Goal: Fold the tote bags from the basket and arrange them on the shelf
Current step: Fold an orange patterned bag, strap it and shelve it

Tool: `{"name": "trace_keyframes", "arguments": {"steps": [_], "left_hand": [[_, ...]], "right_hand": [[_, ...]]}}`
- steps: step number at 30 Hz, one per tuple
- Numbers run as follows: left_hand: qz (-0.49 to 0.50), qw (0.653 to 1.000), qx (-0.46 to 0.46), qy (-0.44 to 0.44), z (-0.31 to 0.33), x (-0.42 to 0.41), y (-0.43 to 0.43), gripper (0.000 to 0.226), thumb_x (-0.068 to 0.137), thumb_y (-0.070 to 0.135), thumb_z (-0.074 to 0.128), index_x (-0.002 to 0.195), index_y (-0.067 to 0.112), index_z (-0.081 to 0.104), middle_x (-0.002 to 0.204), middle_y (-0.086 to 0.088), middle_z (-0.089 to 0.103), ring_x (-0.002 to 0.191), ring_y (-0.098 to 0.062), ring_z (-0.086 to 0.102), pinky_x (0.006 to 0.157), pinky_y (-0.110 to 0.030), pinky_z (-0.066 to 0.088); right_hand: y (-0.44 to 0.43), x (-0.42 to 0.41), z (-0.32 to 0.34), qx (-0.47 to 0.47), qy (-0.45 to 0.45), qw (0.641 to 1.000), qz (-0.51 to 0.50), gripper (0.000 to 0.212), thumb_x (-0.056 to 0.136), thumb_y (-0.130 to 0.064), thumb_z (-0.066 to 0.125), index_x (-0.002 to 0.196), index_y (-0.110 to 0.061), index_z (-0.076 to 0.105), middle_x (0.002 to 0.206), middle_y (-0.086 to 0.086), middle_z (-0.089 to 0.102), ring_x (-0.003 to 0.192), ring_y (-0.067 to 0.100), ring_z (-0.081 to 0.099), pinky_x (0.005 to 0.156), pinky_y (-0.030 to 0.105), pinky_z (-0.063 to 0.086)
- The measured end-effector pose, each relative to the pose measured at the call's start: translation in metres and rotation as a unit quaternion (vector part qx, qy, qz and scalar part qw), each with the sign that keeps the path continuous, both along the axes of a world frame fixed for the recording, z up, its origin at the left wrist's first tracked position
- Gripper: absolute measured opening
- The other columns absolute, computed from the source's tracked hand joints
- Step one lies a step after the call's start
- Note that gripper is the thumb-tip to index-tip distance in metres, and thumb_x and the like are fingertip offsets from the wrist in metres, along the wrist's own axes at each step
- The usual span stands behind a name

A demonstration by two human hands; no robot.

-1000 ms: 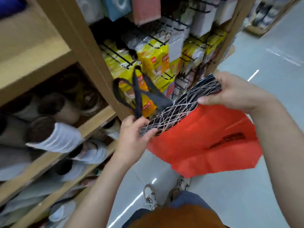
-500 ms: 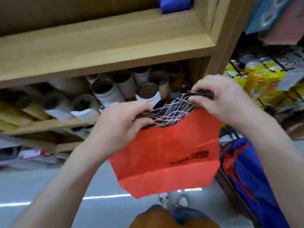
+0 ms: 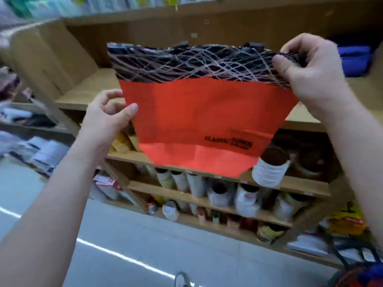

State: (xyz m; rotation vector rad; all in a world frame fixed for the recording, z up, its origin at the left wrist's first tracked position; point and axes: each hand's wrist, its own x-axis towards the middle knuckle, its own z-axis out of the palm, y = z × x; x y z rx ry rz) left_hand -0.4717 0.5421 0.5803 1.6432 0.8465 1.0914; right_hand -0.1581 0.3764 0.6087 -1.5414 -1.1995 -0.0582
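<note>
Bag (image 3: 199,121) held up in the air in front of the shelf (image 3: 91,85), spread flat and facing the camera. Red body, with a black band of pale criss-cross lines along the top. Black print (image 3: 228,140) low on the right side; only the word "CLASSIC" is readable. Bottom corners look tucked in, so the lower edge narrows.

Hands are well apart, one at each side of the bag. Left hand (image 3: 107,119) pinches the left edge of the red part, thumb on the front and fingers curled behind. Right hand (image 3: 310,73) grips the top right corner at the black band, thumb on the front and fingers curled over the top. It sits higher than the left.

The shelf board behind the bag is bare wood where it shows. A blue bag (image 3: 356,59) lies at the board's far right, beyond the right hand. The lower shelves hold rolls (image 3: 269,168) with their ends facing out; one pale roll sticks out just below the bag's right bottom corner. Yellow packets (image 3: 346,220) hang low on the right.

Grey floor (image 3: 145,249) below, with a pale stripe. The tip of a shoe (image 3: 182,278) shows at the bottom edge. The edges of the view are blurred.
</note>
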Motion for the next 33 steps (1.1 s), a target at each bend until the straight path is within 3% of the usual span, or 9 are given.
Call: {"name": "trace_keyframes", "arguments": {"steps": [5,9,14,18,20,23,25,28,33], "left_hand": [[0.025,0.998,0.025,0.050,-0.021,-0.010,0.082,0.014,0.099,0.017,0.056,0.109,0.023,0.064,0.096,0.007,0.071,0.083,-0.008,0.065,0.077,-0.026,0.054],[0.082,0.989,0.096,0.081,-0.015,-0.013,0.148,0.011,0.097,0.019,0.057,0.104,0.018,0.065,0.090,0.006,0.067,0.078,-0.006,0.060,0.076,-0.025,0.048],[0.111,0.976,0.083,0.168,-0.018,-0.011,0.213,0.013,0.095,0.018,0.060,0.102,0.010,0.067,0.092,-0.004,0.064,0.084,-0.020,0.058,0.077,-0.033,0.046],[0.131,0.969,0.052,0.205,-0.028,-0.017,0.242,0.032,0.087,0.021,0.068,0.118,0.013,0.060,0.110,-0.008,0.066,0.099,-0.026,0.063,0.093,-0.041,0.051],[0.123,0.967,0.104,0.198,-0.023,-0.030,0.236,0.046,0.086,0.024,0.072,0.129,0.020,0.056,0.121,-0.002,0.061,0.101,-0.013,0.059,0.094,-0.029,0.048],[-0.130,0.977,0.061,0.160,-0.003,-0.061,0.209,0.056,0.081,0.057,0.068,0.128,0.028,0.062,0.131,0.007,0.061,0.113,-0.001,0.057,0.097,-0.023,0.045],[-0.260,0.925,0.001,0.277,0.002,-0.073,0.195,0.067,0.065,0.063,0.077,0.125,0.037,0.062,0.134,0.019,0.057,0.115,0.008,0.056,0.100,-0.026,0.046],[-0.119,0.938,0.040,0.322,-0.015,-0.064,0.192,0.032,0.071,0.045,0.073,0.101,0.034,0.070,0.104,0.013,0.070,0.076,-0.003,0.060,0.077,-0.026,0.048],[0.075,0.963,0.038,0.256,-0.028,-0.039,0.199,0.023,0.083,0.039,0.074,0.092,0.018,0.070,0.077,0.013,0.064,0.070,-0.008,0.057,0.064,-0.026,0.045]], "right_hand": [[0.090,-0.024,0.022,0.054,-0.022,0.993,-0.106,0.005,0.086,-0.031,0.063,0.088,-0.027,0.062,0.087,-0.007,0.060,0.081,0.005,0.056,0.074,0.028,0.051],[0.132,-0.061,0.027,-0.056,-0.207,0.942,-0.257,0.061,0.085,-0.043,0.059,0.142,-0.028,0.043,0.144,0.007,0.039,0.137,0.027,0.033,0.104,0.049,0.037],[0.152,-0.100,-0.014,-0.364,-0.220,0.901,0.080,0.102,0.054,-0.098,0.039,0.146,-0.056,0.022,0.164,-0.005,0.010,0.151,0.017,0.006,0.116,0.061,0.019],[0.159,-0.093,-0.042,-0.533,-0.255,0.800,0.105,0.096,0.068,-0.077,0.061,0.147,-0.058,0.009,0.163,-0.015,-0.002,0.151,0.013,-0.004,0.116,0.060,0.010],[0.164,-0.090,-0.042,-0.491,-0.250,0.830,0.084,0.074,0.082,-0.062,0.059,0.144,-0.060,0.019,0.163,-0.013,0.011,0.151,0.014,0.007,0.118,0.056,0.016],[0.168,-0.087,-0.041,-0.448,-0.206,0.865,0.089,0.049,0.089,-0.054,0.052,0.136,-0.059,0.040,0.157,-0.016,0.029,0.148,0.012,0.021,0.118,0.052,0.020],[0.167,-0.083,-0.038,-0.423,-0.179,0.882,0.101,0.039,0.092,-0.046,0.054,0.131,-0.048,0.055,0.147,-0.017,0.043,0.142,0.010,0.033,0.119,0.034,0.022],[0.167,-0.076,-0.033,-0.371,-0.065,0.924,0.062,0.022,0.092,-0.042,0.059,0.099,-0.027,0.073,0.100,-0.019,0.068,0.098,0.009,0.062,0.076,0.001,0.036],[0.187,-0.068,-0.045,-0.242,-0.036,0.968,-0.052,0.031,0.085,-0.041,0.071,0.093,-0.011,0.070,0.082,0.003,0.066,0.088,0.026,0.061,0.076,0.033,0.045]]}}
